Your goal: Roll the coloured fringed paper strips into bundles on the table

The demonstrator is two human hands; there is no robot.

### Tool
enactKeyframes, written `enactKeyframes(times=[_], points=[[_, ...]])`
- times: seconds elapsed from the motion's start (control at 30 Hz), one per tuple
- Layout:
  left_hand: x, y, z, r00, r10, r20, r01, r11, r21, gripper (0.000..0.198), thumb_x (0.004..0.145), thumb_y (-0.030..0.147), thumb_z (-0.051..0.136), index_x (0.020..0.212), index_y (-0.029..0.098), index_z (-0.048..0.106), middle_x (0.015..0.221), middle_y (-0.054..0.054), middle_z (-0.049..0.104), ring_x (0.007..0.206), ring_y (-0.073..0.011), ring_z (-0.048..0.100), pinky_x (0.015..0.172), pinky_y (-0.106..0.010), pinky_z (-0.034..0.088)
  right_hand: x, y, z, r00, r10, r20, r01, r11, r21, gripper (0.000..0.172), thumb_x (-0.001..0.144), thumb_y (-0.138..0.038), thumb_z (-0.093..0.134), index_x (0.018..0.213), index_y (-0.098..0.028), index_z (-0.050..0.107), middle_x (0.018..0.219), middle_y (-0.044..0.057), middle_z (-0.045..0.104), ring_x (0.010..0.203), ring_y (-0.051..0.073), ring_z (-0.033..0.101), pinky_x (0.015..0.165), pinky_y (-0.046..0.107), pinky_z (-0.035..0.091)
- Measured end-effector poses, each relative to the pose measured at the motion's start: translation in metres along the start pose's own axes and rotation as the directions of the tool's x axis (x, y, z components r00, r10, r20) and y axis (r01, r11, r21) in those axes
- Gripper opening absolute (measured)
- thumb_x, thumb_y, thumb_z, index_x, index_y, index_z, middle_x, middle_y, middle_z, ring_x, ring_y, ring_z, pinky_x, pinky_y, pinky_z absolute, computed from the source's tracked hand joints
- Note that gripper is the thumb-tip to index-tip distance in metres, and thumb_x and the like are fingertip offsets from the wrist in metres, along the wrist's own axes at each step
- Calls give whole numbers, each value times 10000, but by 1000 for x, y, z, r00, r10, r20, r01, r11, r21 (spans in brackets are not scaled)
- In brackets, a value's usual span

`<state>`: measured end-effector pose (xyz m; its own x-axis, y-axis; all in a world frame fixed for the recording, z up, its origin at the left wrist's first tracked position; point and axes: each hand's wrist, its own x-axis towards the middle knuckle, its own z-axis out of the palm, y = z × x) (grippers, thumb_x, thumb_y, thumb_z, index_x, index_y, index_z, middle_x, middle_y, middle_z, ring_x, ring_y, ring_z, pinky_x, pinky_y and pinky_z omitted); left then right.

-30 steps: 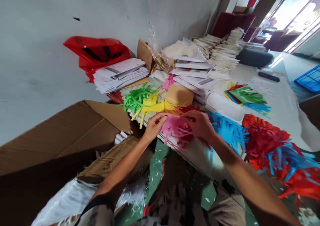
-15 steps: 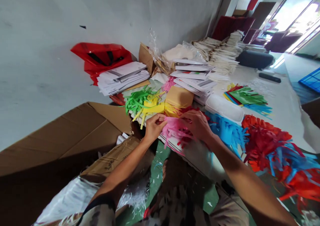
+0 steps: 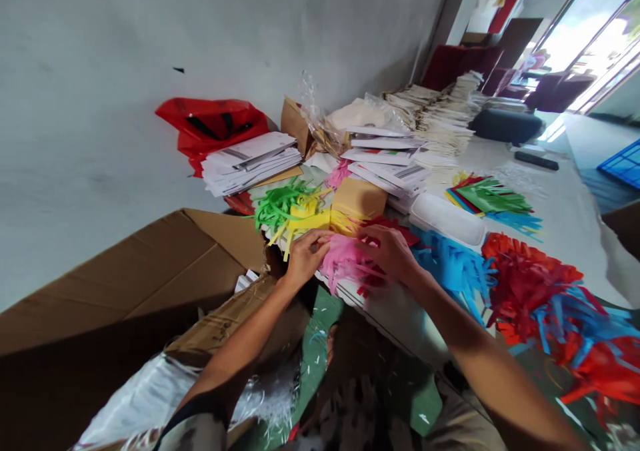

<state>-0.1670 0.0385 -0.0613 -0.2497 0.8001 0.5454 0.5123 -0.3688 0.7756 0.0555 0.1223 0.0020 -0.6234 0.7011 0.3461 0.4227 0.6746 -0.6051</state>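
A bunch of pink fringed paper strips [image 3: 345, 261] lies at the table's edge, gathered between my two hands. My left hand [image 3: 307, 259] pinches its left end, and my right hand [image 3: 391, 254] presses on its right part with the fingers curled. Just beyond my hands are yellow fringed paper [image 3: 305, 219], green paper strips [image 3: 283, 204] and a block of brown kraft paper [image 3: 359, 198]. Dark red strips [image 3: 385, 228] show behind my right hand. To the right lie blue fringed paper [image 3: 453, 268] and a red fringed heap [image 3: 527, 281].
A cardboard box [image 3: 120, 278] with open flaps stands left of my arms, against a grey wall [image 3: 150, 58]. Beyond the table's coloured paper are white paper stacks [image 3: 250, 164], a red plastic bag [image 3: 210, 128], a white foam lid [image 3: 445, 219] and bundled cream strips [image 3: 445, 121].
The pink strips are bunched tighter between my hands, and my right hand has moved slightly closer to my left. The whole view has shifted slightly as my head moved.
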Motion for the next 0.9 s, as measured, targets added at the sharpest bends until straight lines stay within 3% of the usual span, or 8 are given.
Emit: enactKeyframes(times=[0.17,0.3,0.43,0.6,0.8,0.9], points=[[-4,-4,4,999,9,32,-8,999,-32,320,903,198,687,1217,229,736,1126,-67,780,1002,-197,748,914,-340,604,-1,-6,4,1000,-26,-17,25,999,-23,108,883,-208,721,839,-249,811,869,30,804,865,206,714,830,313,462],[-5,-8,4,999,13,29,-10,996,-89,422,923,306,751,1329,217,679,1040,-63,769,899,-175,745,867,-312,610,5,-6,-2,992,20,-128,-16,999,29,145,909,-254,673,873,-235,812,931,46,805,865,206,715,811,307,495],[-1,-9,1,999,47,17,-47,998,-52,370,935,351,761,1275,226,683,980,-39,753,867,-165,724,868,-307,589,8,-5,-8,976,75,-203,-54,993,102,209,936,-338,631,912,-221,802,982,60,799,929,219,720,840,310,513],[2,-7,5,990,132,43,-134,989,56,307,949,340,726,1231,231,676,1102,-82,729,996,-212,712,912,-350,584,9,-9,-2,977,128,-169,-102,982,156,157,879,-335,679,841,-223,782,860,32,789,824,215,713,778,309,490],[-1,-3,11,969,243,-42,-236,963,135,284,963,343,715,1202,228,613,1241,-130,647,1099,-228,656,807,-317,594,15,-9,0,959,175,-224,-121,965,234,217,897,-349,618,859,-188,758,834,33,776,780,194,702,727,284,489],[1,-2,11,940,341,-9,-327,908,261,191,999,332,659,1150,219,626,1118,-106,687,1056,-231,660,895,-373,579,16,-10,0,963,161,-214,-109,966,233,213,897,-350,617,855,-197,759,841,26,780,790,195,708,737,284,493]])
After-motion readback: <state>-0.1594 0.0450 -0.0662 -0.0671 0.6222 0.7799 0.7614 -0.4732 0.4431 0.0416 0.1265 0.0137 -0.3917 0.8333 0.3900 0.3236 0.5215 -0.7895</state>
